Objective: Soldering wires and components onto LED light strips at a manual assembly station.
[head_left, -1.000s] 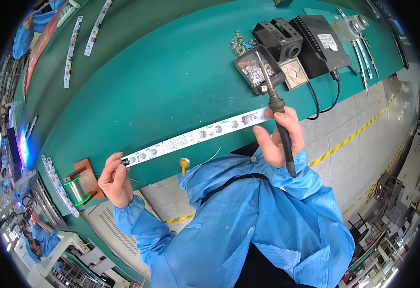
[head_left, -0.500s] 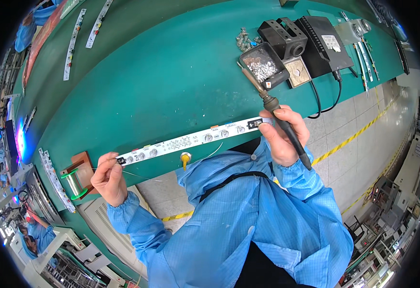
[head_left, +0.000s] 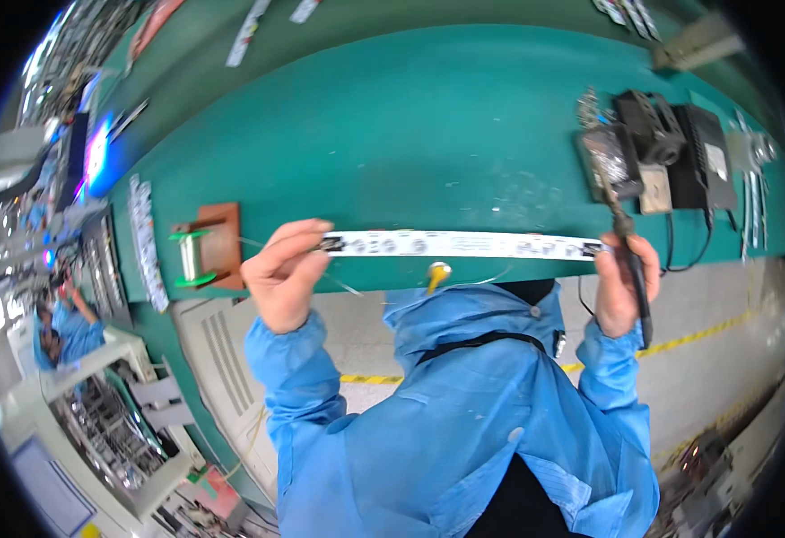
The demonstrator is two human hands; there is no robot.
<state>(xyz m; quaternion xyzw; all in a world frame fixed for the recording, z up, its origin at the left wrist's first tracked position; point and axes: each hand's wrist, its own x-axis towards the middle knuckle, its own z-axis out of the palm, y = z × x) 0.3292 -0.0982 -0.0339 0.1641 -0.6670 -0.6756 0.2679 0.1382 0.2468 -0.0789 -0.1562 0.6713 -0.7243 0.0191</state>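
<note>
A long white circuit board strip [head_left: 464, 244] spans between my hands over the near edge of the green table. My left hand [head_left: 287, 273] pinches its left end at a black patch. At the other end my right hand [head_left: 621, 282] grips the strip and also holds a soldering iron [head_left: 624, 229], its tip pointing away toward the solder tray [head_left: 610, 157]. Small round parts and printed marks show on the strip's face, blurred by motion. Beside my left hand stands a solder wire spool [head_left: 192, 257] on a brown holder [head_left: 224, 238], with thin wire reaching toward my fingers.
The soldering station [head_left: 703, 157] and iron stand [head_left: 651, 125] are on the right of the green table mat [head_left: 410, 134]. More strips [head_left: 146, 242] lie at the left, others at the far edge. A yellow-topped plug [head_left: 437, 276] sits at the near edge.
The view has swung, so the table items appear shifted rightward. The strip is now nearly level instead of rising to the right. Both hands keep hold of it, and the iron stays in my right hand.
</note>
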